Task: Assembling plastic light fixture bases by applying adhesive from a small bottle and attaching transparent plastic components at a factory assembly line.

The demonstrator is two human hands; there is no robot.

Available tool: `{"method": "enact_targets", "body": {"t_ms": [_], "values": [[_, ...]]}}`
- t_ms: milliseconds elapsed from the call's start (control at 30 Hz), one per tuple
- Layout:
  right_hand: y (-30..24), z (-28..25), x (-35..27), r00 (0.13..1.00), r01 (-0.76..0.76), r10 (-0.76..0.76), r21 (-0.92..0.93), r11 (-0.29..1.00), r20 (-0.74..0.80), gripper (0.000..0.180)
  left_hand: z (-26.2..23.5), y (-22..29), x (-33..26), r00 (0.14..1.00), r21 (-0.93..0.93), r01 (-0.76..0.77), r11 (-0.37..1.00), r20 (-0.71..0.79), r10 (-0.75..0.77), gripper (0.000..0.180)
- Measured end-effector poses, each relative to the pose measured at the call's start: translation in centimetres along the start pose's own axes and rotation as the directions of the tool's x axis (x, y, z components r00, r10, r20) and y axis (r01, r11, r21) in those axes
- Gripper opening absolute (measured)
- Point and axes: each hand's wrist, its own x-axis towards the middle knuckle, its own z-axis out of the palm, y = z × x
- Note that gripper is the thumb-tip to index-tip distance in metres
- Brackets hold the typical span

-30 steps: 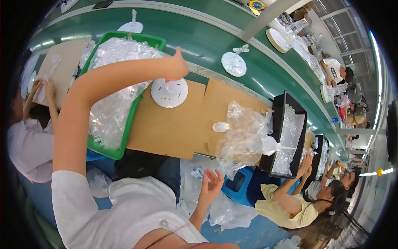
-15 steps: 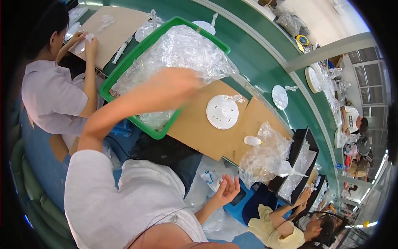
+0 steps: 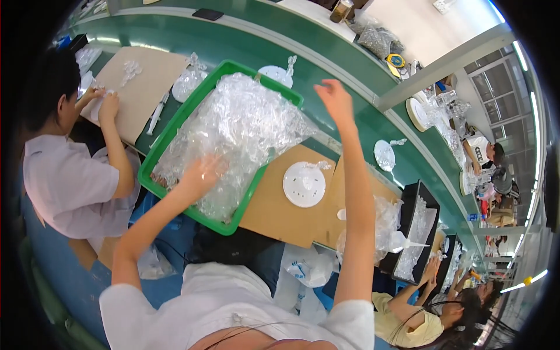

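Note:
My left hand (image 3: pixel 201 176) reaches into the near part of a green tray (image 3: pixel 235 216). It touches the heap of clear plastic bags (image 3: pixel 251 111) there; its fingers are smeared and partly lost against the shiny film. My right hand (image 3: pixel 337 100) is raised past the tray's right side, over the far part of the green bench. Its fingers are bent and a little apart, with nothing seen in them. Below and left of it, a round white disc (image 3: pixel 303 185) with small slots lies on brown cardboard (image 3: pixel 280 219). A clear twisted plastic piece (image 3: pixel 318 165) rests on the disc's edge.
A white round piece (image 3: pixel 384 154) with clear plastic lies further right, another (image 3: pixel 276 76) behind the tray. A clear bag (image 3: pixel 382 221) and a black bin (image 3: pixel 429 213) stand right, with a white nozzle bottle (image 3: pixel 399 241). Co-workers sit on both sides; a syringe (image 3: pixel 157 114) lies left.
My left hand has drawn back from above the tray's right side into the bags. My right hand has risen from near my lap to the far bench. The view has shifted slightly.

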Motion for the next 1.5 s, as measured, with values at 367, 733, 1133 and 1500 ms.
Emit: {"method": "enact_targets", "body": {"t_ms": [367,733,1133,1500], "values": [[5.5,9.2,13.3,0.987,-0.11,0.153,-0.526,0.843,0.038,0.046,2.5,-1.5,-0.7,0.994,-0.239,0.008,0.971,0.105,0.017,0.034],[10.2,6.1,10.0,0.994,-0.084,0.047,-0.428,0.9,-0.096,0.032,-2.0,-0.7,1.8,0.937,-0.352,0.188,0.917,0.345,-0.059,0.043],[17.4,-8.4,-12.3,0.976,-0.149,0.177,-0.205,0.967,0.125,0.027,-5.7,-3.0,-0.6,0.937,-0.013,-0.279,0.96,0.214,0.275,0.027],[2.2,-12.6,-19.8,0.98,-0.178,0.15,-0.237,0.955,-0.132,0.041,-15.6,-2.9,-4.2,0.958,-0.122,0.28,0.952,0.096,-0.27,0.021]]}}
